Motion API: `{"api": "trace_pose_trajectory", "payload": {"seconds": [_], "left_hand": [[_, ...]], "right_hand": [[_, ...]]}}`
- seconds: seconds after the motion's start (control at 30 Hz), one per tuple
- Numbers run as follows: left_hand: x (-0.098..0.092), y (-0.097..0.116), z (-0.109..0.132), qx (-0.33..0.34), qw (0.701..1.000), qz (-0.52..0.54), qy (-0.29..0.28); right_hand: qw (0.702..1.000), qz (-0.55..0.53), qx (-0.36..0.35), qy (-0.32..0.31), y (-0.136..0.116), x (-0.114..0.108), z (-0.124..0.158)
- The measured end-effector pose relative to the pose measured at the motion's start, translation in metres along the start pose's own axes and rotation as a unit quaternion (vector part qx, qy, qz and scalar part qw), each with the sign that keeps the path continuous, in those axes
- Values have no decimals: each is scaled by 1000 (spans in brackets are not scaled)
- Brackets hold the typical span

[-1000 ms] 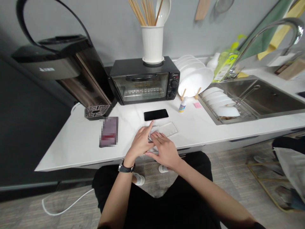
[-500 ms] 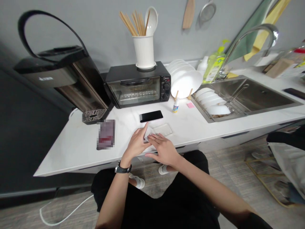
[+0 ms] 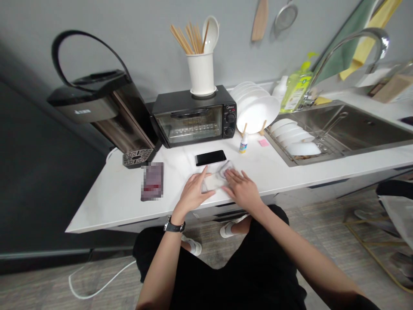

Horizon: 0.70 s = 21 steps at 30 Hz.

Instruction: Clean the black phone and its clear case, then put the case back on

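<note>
On the counter in front of me lies a clear, shallow phone case (image 3: 213, 184). My left hand (image 3: 193, 193) grips its left end, thumb on the near side and fingers on the far side. A crumpled whitish cloth or tissue (image 3: 227, 167) is under the fingers of my right hand (image 3: 243, 189), pressed onto the right end of the case. Just behind my hands rests a black-screened phone (image 3: 211, 158). To its right stands a small white spray bottle (image 3: 243, 144) with a blue and yellow label, upright beside a pink square (image 3: 263, 143).
A purple packet (image 3: 152, 181), partly pixelated, lies left on the counter (image 3: 106, 206). Behind are a drinks dispenser (image 3: 106, 112), a toaster oven (image 3: 193, 122) carrying a chopstick holder (image 3: 201, 73), and racked plates (image 3: 258, 114). The sink (image 3: 355, 125), holding bowls (image 3: 297, 137), is right.
My right hand has slid the cloth rightwards from the left end of the case to its right end. My left hand stays at the left end. The view has shifted slightly.
</note>
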<state>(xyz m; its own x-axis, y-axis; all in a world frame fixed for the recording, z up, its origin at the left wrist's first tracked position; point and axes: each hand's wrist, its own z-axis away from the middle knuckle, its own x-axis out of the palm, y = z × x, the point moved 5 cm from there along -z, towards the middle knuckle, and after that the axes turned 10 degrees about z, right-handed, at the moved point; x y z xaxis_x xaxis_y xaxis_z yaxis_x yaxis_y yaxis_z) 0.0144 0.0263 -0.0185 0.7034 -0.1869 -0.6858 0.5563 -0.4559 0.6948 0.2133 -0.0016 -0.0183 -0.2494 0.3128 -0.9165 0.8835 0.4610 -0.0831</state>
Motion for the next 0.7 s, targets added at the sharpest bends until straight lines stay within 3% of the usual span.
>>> {"api": "trace_pose_trajectory", "payload": {"seconds": [0.1, 0.27, 0.33, 0.47, 0.63, 0.7], "left_hand": [[-1, 1, 0, 3, 1000, 6, 1], [-1, -3, -1, -8, 1000, 12, 4], [-1, -3, -1, -14, 1000, 11, 5], [0, 1, -2, -9, 1000, 3, -5], [1, 0, -4, -10, 1000, 3, 0], [2, 0, -4, -1, 1000, 3, 0]], "right_hand": [[1000, -7, -15, -19, 19, 2, -3], [981, -81, -170, -35, -23, 3, -9], [986, -63, -153, -37, -25, 2, -13], [1000, 4, -4, -25, -1, 0, -10], [993, -66, -91, -22, -20, 0, 0], [999, -37, -22, -12, -14, -1, -2]]}}
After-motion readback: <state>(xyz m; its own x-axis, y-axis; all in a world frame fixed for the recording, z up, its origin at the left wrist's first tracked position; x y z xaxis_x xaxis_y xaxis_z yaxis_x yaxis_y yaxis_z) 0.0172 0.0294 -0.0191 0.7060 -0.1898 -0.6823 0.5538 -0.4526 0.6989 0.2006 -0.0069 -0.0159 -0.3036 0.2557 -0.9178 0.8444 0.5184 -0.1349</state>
